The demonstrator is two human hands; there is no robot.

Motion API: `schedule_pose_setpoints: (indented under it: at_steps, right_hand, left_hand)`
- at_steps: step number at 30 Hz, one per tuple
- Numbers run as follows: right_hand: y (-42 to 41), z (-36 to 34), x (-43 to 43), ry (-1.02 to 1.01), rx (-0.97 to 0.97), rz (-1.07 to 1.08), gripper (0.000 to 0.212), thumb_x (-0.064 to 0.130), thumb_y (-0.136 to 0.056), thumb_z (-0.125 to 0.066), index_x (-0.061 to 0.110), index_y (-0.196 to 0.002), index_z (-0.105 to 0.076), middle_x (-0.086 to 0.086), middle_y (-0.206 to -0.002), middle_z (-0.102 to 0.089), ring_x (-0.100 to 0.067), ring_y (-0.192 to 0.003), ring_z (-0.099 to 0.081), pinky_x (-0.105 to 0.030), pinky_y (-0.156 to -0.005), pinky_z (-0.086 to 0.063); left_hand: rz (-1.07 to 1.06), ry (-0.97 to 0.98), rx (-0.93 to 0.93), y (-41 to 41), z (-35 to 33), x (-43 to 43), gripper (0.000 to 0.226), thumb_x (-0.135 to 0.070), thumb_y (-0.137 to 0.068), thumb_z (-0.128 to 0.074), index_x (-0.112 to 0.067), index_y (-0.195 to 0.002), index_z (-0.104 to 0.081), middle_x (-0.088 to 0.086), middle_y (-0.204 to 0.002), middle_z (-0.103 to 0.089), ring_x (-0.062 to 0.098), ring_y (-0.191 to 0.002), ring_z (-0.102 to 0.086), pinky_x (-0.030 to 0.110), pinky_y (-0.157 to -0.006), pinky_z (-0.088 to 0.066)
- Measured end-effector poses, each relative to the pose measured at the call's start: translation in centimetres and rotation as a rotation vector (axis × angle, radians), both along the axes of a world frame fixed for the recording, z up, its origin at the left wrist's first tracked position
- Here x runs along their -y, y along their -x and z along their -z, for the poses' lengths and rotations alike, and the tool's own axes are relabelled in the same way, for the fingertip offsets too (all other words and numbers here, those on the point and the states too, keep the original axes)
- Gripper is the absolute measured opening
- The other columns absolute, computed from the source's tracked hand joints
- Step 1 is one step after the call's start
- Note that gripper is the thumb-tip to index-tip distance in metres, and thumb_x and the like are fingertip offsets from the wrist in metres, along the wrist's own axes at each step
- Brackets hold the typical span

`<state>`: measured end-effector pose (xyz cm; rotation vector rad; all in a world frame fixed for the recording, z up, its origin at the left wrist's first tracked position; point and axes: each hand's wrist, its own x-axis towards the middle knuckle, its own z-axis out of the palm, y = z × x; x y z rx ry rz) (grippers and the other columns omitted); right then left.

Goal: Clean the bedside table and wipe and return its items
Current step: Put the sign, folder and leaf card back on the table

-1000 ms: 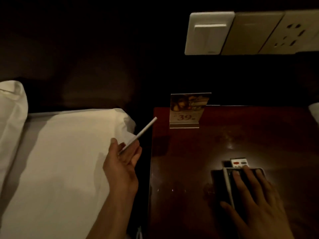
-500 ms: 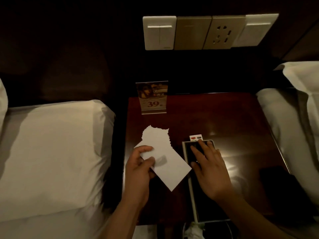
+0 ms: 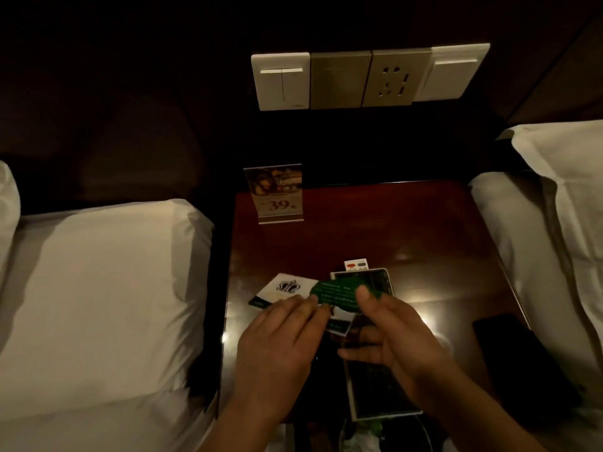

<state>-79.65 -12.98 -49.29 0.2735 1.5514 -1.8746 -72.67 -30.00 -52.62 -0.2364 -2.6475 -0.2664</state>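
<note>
The dark red bedside table (image 3: 424, 230) stands between two beds. Both of my hands meet over its front half on a green card (image 3: 336, 293) held just above the surface. My right hand (image 3: 401, 340) pinches the card's right end under its thumb. The fingertips of my left hand (image 3: 280, 347) hold its left end. A white card with a dark logo (image 3: 287, 288) lies flat on the table, partly under my left fingers. Below my hands lies a dark white-rimmed tray (image 3: 378, 393), with a remote's red and blue buttons (image 3: 355, 265) showing at its far end.
An acrylic sign stand marked 39 (image 3: 277, 194) stands at the table's back left. A flat dark object (image 3: 512, 350) lies near the right edge. Wall switches and a socket (image 3: 368, 78) sit above. White pillows (image 3: 98, 288) and bedding (image 3: 554, 207) flank the table.
The view swung right and centred on the table. My left hand brought the white card over and laid it down. My right hand left the tray, and both hands now hold a green card.
</note>
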Motion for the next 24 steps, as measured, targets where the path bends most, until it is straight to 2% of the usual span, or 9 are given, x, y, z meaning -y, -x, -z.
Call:
schedule_pose_setpoints:
  at_steps: [4, 6, 8, 11, 13, 14, 16, 18, 24]
  right_hand:
    - [-0.2, 1.7, 0.3, -0.044, 0.020, 0.032, 0.021, 0.004, -0.091, -0.061, 0.008, -0.110, -0.070, -0.014, -0.103, -0.076, -0.032, -0.093, -0.074, -0.043, -0.074, -0.062]
    - [-0.3, 2.2, 0.6, -0.102, 0.001, 0.010, 0.024, 0.000, -0.092, -0.060, 0.012, -0.110, -0.069, -0.009, -0.101, -0.077, -0.028, -0.093, -0.074, -0.041, -0.074, -0.062]
    - [-0.3, 2.6, 0.6, -0.181, -0.062, -0.050, 0.027, 0.002, -0.093, -0.061, 0.024, -0.106, -0.070, 0.000, -0.100, -0.077, -0.016, -0.095, -0.072, -0.033, -0.073, -0.059]
    - [0.3, 3.3, 0.6, -0.219, -0.149, -0.125, 0.032, 0.000, -0.093, -0.060, 0.029, -0.101, -0.071, 0.005, -0.100, -0.076, -0.008, -0.096, -0.070, -0.022, -0.075, -0.053]
    - [0.6, 3.7, 0.9, -0.215, -0.185, -0.130, 0.034, -0.005, -0.091, -0.059, 0.025, -0.098, -0.073, 0.002, -0.101, -0.076, -0.011, -0.099, -0.069, -0.019, -0.079, -0.053]
    - [0.7, 3.9, 1.2, -0.228, -0.202, -0.129, 0.035, -0.005, -0.091, -0.059, 0.026, -0.095, -0.074, 0.002, -0.100, -0.075, -0.012, -0.099, -0.068, -0.021, -0.082, -0.052]
    - [0.9, 4.2, 1.8, -0.249, -0.224, -0.135, 0.037, -0.003, -0.091, -0.060, 0.030, -0.090, -0.074, 0.006, -0.097, -0.075, -0.009, -0.097, -0.067, -0.025, -0.083, -0.048]
    - [1.6, 4.2, 2.2, -0.248, -0.240, -0.110, 0.036, -0.003, -0.091, -0.060, 0.030, -0.090, -0.075, 0.009, -0.097, -0.074, -0.004, -0.094, -0.067, -0.024, -0.082, -0.048]
    - [7.4, 3.1, 2.1, -0.267, -0.400, 0.021, 0.027, -0.003, -0.090, -0.061, 0.021, -0.095, -0.070, 0.010, -0.091, -0.074, 0.002, -0.085, -0.067, -0.017, -0.072, -0.052]
  left_hand:
    - [0.059, -0.068, 0.000, -1.2, 2.8, 0.1, 0.023, -0.017, -0.088, -0.065, -0.017, -0.110, -0.073, 0.006, -0.112, -0.075, 0.022, -0.104, -0.071, 0.038, -0.079, -0.059]
    - [0.059, -0.185, 0.060, -2.1, 3.9, 0.8, 0.031, -0.022, -0.085, -0.068, -0.022, -0.116, -0.065, 0.004, -0.122, -0.069, 0.020, -0.118, -0.062, 0.043, -0.093, -0.053]
    - [-0.060, -0.370, 0.165, -2.7, 4.5, 2.3, 0.052, -0.027, -0.079, -0.066, -0.030, -0.130, -0.055, -0.001, -0.142, -0.052, 0.016, -0.136, -0.044, 0.034, -0.111, -0.037]
    - [-0.460, -0.959, 0.342, -2.0, 5.0, 4.5, 0.065, -0.029, -0.087, -0.065, -0.040, -0.146, -0.038, -0.006, -0.155, -0.036, 0.012, -0.140, -0.038, 0.030, -0.114, -0.035]
    - [-0.589, -1.420, 0.466, -0.9, 5.3, 5.1, 0.050, -0.025, -0.097, -0.061, -0.045, -0.140, -0.046, -0.005, -0.144, -0.053, 0.013, -0.129, -0.053, 0.037, -0.104, -0.047]
    - [-0.592, -1.492, 0.495, -0.3, 5.5, 5.3, 0.037, -0.023, -0.099, -0.057, -0.049, -0.126, -0.056, -0.009, -0.130, -0.065, 0.012, -0.119, -0.060, 0.036, -0.098, -0.051]
    - [-0.573, -1.367, 0.497, 0.5, 5.5, 5.5, 0.037, -0.023, -0.101, -0.053, -0.056, -0.094, -0.069, -0.018, -0.100, -0.073, 0.009, -0.103, -0.067, 0.039, -0.093, -0.055]
    - [-0.576, -1.326, 0.452, 1.4, 5.7, 5.6, 0.040, -0.024, -0.101, -0.054, -0.057, -0.084, -0.070, -0.024, -0.092, -0.072, 0.000, -0.090, -0.067, 0.044, -0.094, -0.055]
    - [-0.496, -1.380, 0.285, 8.3, 4.8, 4.6, 0.020, -0.028, -0.099, -0.055, -0.030, -0.109, -0.072, -0.007, -0.107, -0.072, 0.013, -0.104, -0.068, 0.044, -0.093, -0.056]
